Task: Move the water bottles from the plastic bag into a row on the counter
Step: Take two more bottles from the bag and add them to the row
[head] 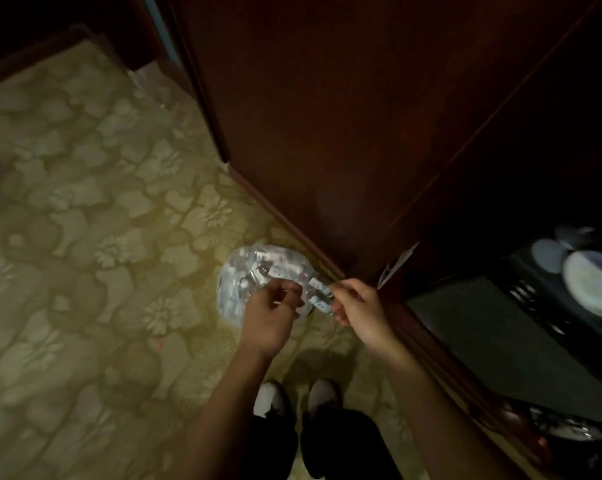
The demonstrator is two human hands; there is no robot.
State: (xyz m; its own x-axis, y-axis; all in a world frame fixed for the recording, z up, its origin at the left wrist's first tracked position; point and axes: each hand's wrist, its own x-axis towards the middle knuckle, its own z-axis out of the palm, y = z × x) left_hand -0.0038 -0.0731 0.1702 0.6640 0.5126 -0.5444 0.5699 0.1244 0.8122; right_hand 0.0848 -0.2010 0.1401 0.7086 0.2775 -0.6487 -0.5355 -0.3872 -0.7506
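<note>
A clear plastic bag point(254, 271) of water bottles sits on the patterned carpet, close to the foot of a dark wooden cabinet. Through the plastic I can make out white caps and blue-white labels, blurred. My left hand point(270, 315) grips the bag's top edge on its near left side, fingers curled. My right hand point(353, 304) pinches the bag's plastic at its right side, next to a labelled bottle point(318, 292). Both hands hold the bag's mouth apart. The dark counter point(472, 327) lies to the right.
A dark wooden cabinet point(327, 116) rises right behind the bag. On the counter at far right stand pale plates point(590, 282). My two white-toed shoes point(294, 398) stand on the carpet point(84, 237) just below the hands. Carpet stretches away to the left.
</note>
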